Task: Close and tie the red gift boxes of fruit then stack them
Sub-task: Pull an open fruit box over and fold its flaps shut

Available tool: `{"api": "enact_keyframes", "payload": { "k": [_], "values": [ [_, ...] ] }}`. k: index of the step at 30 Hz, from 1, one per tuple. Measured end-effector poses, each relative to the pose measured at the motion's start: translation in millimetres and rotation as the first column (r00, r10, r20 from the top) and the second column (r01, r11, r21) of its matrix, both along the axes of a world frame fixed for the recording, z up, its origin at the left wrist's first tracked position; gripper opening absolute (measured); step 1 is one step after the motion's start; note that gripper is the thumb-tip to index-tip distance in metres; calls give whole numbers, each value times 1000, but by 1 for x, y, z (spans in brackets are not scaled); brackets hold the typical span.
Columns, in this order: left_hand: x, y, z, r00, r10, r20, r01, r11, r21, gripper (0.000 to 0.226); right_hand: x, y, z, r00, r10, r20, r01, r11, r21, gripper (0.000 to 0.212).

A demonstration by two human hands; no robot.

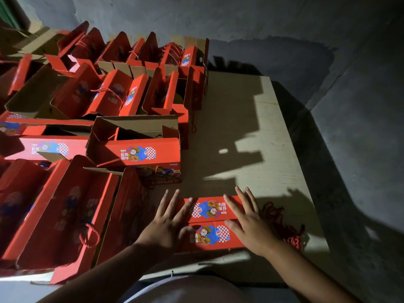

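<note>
A: What was nearest the person?

B: Both hands lay flat with fingers spread on the closed red gift box (209, 224) at the desk's (251, 127) near edge, left hand (168, 224) on its 9 o'clock end, right hand (251, 226) on its 3 o'clock end, neither gripping.

A: And the cord?

B: A loose red cord (284, 228) lay at 3 o'clock of that box, just beside the right hand.

A: Farther off?

B: At 11 o'clock stood an open gift box (140, 147), flaps up. Beyond it, toward 10 and 12 o'clock, rows of open red boxes (122, 92) crowded the desk's far side.
</note>
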State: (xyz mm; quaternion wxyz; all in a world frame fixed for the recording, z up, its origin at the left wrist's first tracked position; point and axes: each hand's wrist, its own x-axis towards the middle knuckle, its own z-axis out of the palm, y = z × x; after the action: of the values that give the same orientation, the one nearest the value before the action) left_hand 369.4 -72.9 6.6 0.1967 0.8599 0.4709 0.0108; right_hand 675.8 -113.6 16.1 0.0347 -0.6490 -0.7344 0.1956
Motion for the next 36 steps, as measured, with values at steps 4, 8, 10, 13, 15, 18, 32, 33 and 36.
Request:
{"api": "enact_keyframes", "payload": {
  "k": [4,8,10,13,15,18,32,33,36],
  "values": [
    [1,-3,3,993,76,95,-73,997,-29,70,-2,-3,0,993,-47,-110,50,999,21,68],
    [-3,-22,3,782,497,377,-355,851,-387,69,-13,-18,0,894,-277,-351,288,957,-22,74],
    [-4,-27,3,656,643,396,-386,736,-556,72,-18,-26,-1,862,-320,-393,329,943,-47,76],
    [-4,-23,0,594,710,378,-368,658,-657,80,-15,-46,-5,905,-264,-334,282,959,5,94],
    [-5,-21,-4,599,712,367,-357,647,-673,83,-9,-62,-8,964,-144,-223,162,985,65,118],
    [-9,-21,-5,607,726,324,-369,618,-694,75,-6,-80,-17,996,-18,90,6,992,130,132],
    [-57,-70,43,754,592,283,-302,696,-652,12,-35,-65,7,970,-232,-73,243,936,257,54],
    [-62,-74,44,760,585,283,-290,695,-659,9,-27,-74,6,948,-307,-81,317,914,254,58],
    [-73,-83,49,751,577,322,-257,704,-662,19,-20,-99,5,836,-536,-115,548,826,133,85]
  ]
}}
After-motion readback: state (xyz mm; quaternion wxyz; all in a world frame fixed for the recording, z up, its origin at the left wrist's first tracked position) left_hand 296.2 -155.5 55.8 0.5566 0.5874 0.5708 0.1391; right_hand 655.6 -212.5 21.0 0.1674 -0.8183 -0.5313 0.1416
